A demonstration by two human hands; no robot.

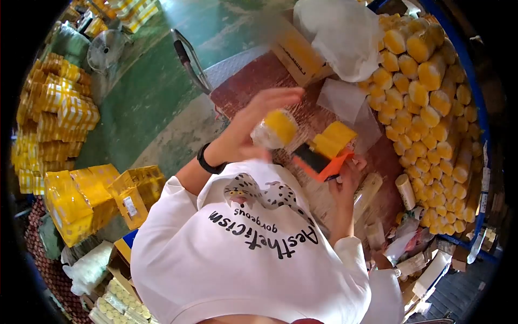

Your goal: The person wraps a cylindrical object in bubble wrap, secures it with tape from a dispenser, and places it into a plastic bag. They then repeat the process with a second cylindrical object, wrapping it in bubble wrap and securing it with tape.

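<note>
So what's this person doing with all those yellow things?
The person's left hand holds a yellow roll in clear wrap, a bit blurry. The right hand grips an orange tool with a yellow block on it, above the reddish table. A big heap of yellow rolls fills the blue-rimmed bin beside them.

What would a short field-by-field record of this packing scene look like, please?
Left hand: raised, blurred, at a wrapped yellow pot; grip unclear
Right hand: touching an orange holder that bears a yellow box
Table: reddish top
Right side: blue bin piled with yellow pots
Left side: stacked yellow cartons
</note>
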